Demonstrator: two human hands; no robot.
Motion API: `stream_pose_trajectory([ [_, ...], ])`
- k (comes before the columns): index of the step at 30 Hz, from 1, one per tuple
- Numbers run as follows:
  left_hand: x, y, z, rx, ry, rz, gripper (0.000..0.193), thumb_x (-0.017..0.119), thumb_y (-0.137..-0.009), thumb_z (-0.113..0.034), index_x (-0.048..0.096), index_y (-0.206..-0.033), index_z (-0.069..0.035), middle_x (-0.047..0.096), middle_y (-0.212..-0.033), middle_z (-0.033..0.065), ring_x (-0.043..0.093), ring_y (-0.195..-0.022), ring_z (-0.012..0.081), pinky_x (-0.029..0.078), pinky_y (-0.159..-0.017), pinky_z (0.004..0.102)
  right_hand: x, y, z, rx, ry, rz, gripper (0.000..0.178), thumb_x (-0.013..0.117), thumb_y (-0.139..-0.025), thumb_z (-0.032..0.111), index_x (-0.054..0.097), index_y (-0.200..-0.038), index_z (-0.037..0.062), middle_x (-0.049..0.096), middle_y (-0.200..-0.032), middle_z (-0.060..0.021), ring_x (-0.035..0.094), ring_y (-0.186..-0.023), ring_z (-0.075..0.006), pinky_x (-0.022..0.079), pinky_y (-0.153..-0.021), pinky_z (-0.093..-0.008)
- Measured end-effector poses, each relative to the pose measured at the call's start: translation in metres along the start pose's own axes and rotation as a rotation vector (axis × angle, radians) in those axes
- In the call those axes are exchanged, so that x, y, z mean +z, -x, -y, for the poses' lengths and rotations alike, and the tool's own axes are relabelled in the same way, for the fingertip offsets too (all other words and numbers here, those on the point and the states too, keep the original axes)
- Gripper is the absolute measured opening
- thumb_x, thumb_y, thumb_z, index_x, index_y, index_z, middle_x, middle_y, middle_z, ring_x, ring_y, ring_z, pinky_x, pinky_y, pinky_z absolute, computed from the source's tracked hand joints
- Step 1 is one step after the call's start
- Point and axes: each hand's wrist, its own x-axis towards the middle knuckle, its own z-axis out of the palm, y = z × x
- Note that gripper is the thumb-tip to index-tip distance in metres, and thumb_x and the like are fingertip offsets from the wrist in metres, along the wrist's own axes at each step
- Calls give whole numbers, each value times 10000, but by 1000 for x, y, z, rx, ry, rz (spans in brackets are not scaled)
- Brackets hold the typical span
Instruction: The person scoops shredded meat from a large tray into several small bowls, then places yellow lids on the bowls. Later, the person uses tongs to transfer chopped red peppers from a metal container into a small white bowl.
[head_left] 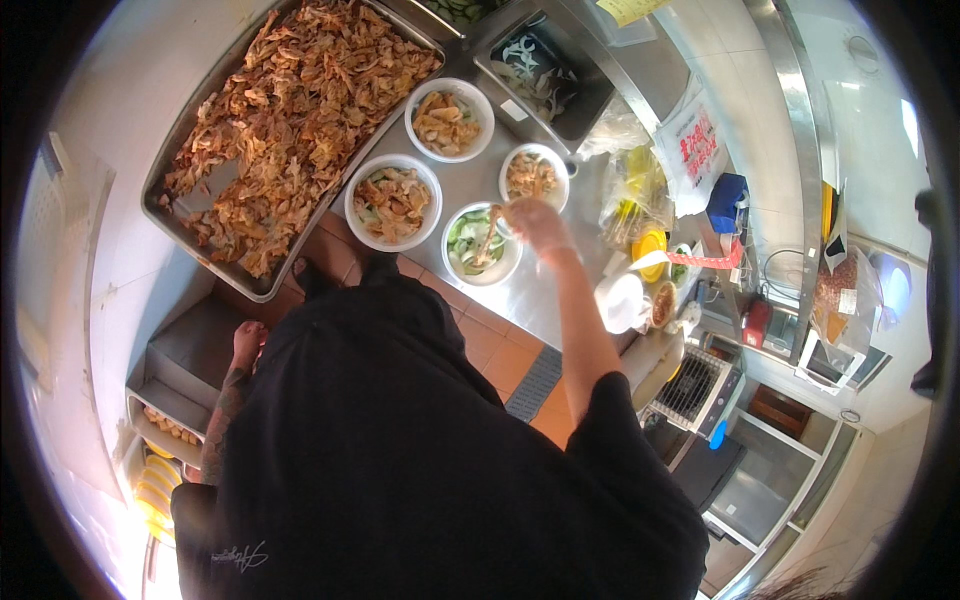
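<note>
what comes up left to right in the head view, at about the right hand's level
Meat tray → leftmost bowl → greens bowl → right hand → yellow round item → blue item.

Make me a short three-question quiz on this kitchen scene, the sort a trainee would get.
1. What fills most of the large rectangular metal tray?
A) whole eggs
B) shredded brown food
C) green leaves

2. True or false: the left hand is apart from the tray.

3. Which hand's fingers hold the long strip of brown food over the white round plastic-looking bowl of green slices?

Key: 1. B; 2. True; 3. The right hand.
</note>
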Motion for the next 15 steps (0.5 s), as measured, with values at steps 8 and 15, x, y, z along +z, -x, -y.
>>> stream_pose_trajectory([
  [8,-3,-8,34,175,-229,-18,206,622,-936,-201,714,-966,-19,696,-808,44,638,-725,121,505,-651,271,79,28,45,347,177,-280,331,591,-943,331,709,-1021,32,691,-1045,-259,664,-1009,-411,514,-903,-490],
  [15,11,7,-6,68,-89,51,228,597,-993,-248,676,-1052,-43,681,-846,32,623,-706,115,471,-582,267,79,26,50,374,360,-116,443,572,-922,411,697,-1085,18,685,-1061,-282,649,-1058,-440,501,-920,-504],
])
